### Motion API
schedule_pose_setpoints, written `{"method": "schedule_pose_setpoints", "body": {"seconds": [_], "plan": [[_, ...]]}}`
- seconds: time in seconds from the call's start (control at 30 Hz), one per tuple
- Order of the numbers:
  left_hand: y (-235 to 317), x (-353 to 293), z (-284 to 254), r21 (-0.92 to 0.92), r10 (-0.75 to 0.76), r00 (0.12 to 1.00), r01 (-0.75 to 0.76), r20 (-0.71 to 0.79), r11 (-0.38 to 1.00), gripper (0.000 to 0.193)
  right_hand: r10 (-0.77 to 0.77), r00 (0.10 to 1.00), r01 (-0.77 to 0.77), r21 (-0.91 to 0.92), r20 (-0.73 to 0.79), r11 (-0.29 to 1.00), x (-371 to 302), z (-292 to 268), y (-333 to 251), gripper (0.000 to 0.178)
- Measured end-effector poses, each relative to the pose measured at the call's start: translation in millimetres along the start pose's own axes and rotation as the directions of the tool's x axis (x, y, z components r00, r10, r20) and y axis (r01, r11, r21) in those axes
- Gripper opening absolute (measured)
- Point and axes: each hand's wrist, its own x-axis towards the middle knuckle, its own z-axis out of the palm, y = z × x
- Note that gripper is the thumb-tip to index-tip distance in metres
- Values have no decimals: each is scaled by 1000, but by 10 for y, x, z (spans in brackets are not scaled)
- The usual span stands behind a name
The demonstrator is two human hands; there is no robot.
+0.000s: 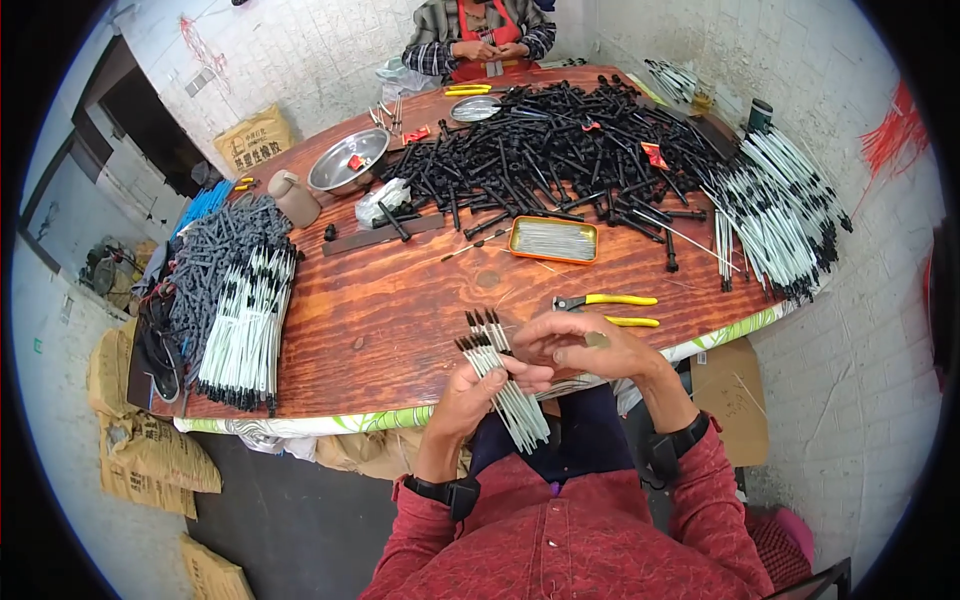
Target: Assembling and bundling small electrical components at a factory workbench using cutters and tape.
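Note:
My left hand [480,388] is closed round a bundle of slim pale rods [517,412] with dark brush-like tips. The bundle tilts, its tips over the table edge and its plain ends toward my lap. Beside the tips is my right hand [590,348], fingers loosely curved and apart from the thumb, with nothing visible between them. Its fingertips come close to the rods; whether they touch I cannot tell. A yellow-handled pair of pliers [615,298] lies just beyond the right hand. Farther off sits an orange-rimmed tin [552,222] of thin metal pins.
A large heap of black plastic parts [560,140] covers the table's far side. Bundled pale rods lie at right [780,210] and left [243,325], beside grey parts [220,240]. A steel bowl [340,170] stands far left. A co-worker [485,45] sits opposite, hands together.

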Motion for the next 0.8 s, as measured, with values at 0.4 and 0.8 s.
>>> {"method": "schedule_pose_setpoints", "body": {"seconds": [0.4, 0.8], "plan": [[76, 89, 201, 167, -124, 992, 122, 4, 978, 35, -4, 975, -50, -237, -222, 970, 296, 275, -19, 23], [99, 119, 145, 86, -175, 984, 176, -15, 981, 35, -3, 969, -39, -163, -247, 986, 391, 308, 77, 21]]}}
